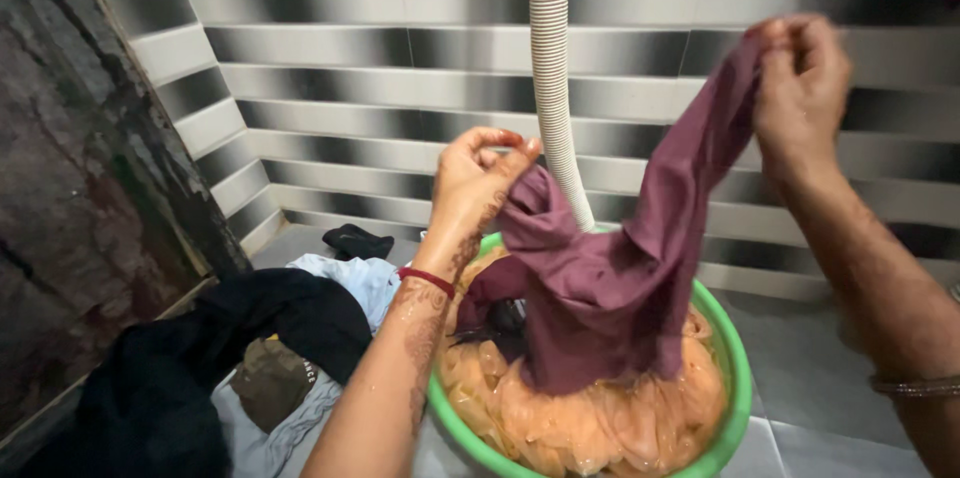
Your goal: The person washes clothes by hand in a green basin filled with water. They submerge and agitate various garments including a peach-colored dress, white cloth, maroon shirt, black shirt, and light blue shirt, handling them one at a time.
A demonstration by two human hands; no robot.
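A wet maroon cloth (pixel 610 278) hangs stretched between my two hands above a green plastic tub (pixel 738 378). My left hand (pixel 475 183) pinches one corner of the cloth at mid height. Higher up at the right, my right hand (pixel 800 88) grips the other corner. The cloth's lower end rests on soaked orange fabric (pixel 590 418) that fills the tub. A dark garment (pixel 500 323) shows in the tub behind my left forearm.
A white ribbed hose (pixel 552 68) hangs down the striped grey tiled wall into the tub. A heap of dark and light blue clothes (pixel 260 358) lies on the floor to the left, beside a rough dark wall (pixel 70 198). Grey floor tiles (pixel 810 338) show at the right.
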